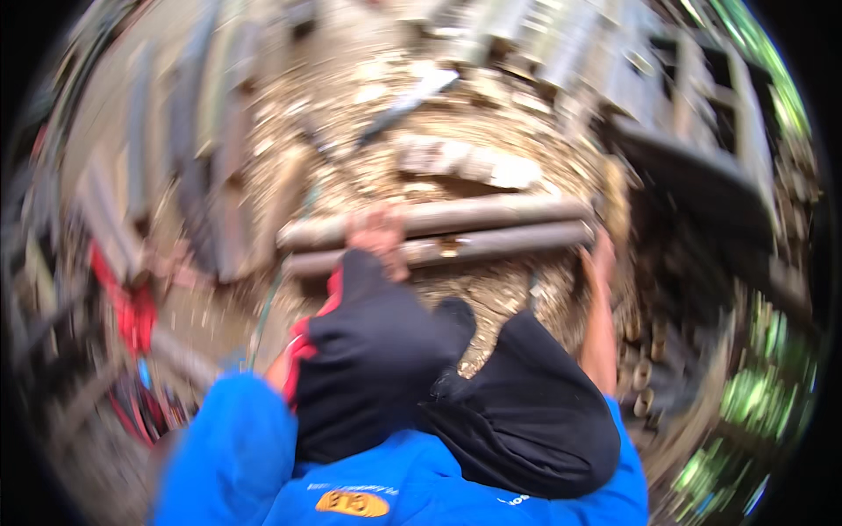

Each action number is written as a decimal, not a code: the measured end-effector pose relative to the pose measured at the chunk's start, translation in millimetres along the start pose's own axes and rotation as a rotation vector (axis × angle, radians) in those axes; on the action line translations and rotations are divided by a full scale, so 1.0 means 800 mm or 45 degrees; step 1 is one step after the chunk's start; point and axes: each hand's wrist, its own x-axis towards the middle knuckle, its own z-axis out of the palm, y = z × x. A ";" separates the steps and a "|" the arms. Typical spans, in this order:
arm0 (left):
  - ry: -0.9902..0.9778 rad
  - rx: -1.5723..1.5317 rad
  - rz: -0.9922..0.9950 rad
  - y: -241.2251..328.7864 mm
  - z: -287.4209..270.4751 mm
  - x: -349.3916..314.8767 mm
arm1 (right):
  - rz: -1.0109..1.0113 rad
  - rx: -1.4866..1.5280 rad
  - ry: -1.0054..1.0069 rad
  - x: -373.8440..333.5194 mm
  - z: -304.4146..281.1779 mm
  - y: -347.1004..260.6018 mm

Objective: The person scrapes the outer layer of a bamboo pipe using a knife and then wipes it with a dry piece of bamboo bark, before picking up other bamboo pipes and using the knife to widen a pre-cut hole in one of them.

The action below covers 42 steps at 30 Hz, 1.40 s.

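Two bamboo poles lie side by side across the ground in front of my knees, pale brown and roughly level. The nearer pole has a small yellowish notch or opening on its upper face. Toward their left end, my left hand is closed over both poles, its fingers blurred. My right hand grips around the right end of the nearer pole, with the thumb on the near side and the fingers partly hidden. Just beyond the poles lies a short, pale, rough piece of wood.
Wood chips cover the ground. A grey bladed tool or strip lies farther off. Long split pieces are stacked at the far right, more long pieces at left. A dark slab stands right; a red cloth is at left.
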 end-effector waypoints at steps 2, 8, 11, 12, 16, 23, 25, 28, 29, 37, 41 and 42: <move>-0.391 -0.303 -0.008 0.020 -0.080 0.016 | 0.050 0.034 0.165 0.004 -0.001 0.038; -0.170 -0.117 0.039 0.027 -0.119 0.008 | 0.261 0.234 0.146 0.020 0.008 -0.004; -0.174 -0.114 0.076 0.038 -0.114 0.007 | 0.326 0.304 0.112 0.005 0.002 0.016; -0.186 -0.107 0.079 0.036 -0.113 0.007 | 0.323 0.340 0.142 0.003 0.006 0.017; -0.199 -0.104 0.080 0.039 -0.111 0.009 | 0.320 0.400 0.163 0.003 0.009 0.025; -0.254 -0.122 0.012 0.020 -0.109 0.017 | 0.220 0.919 0.728 -0.062 -0.018 -0.052; -0.249 -0.185 0.073 0.008 -0.108 0.017 | 0.459 1.730 0.358 -0.104 -0.037 -0.102; -0.274 -0.184 0.081 0.011 -0.099 0.017 | 0.384 1.671 0.166 -0.149 -0.026 -0.154; -0.303 -0.171 0.060 0.015 -0.099 0.017 | 0.409 1.767 0.081 -0.160 -0.019 -0.185; -0.307 -0.217 0.058 0.012 -0.101 0.012 | -0.204 0.750 -0.189 -0.180 0.017 -0.278; -0.296 -0.208 0.045 0.011 -0.098 0.010 | -0.220 0.716 -0.270 -0.176 0.024 -0.272; -0.288 -0.201 0.056 0.010 -0.097 0.011 | -0.212 0.709 -0.284 -0.176 0.024 -0.271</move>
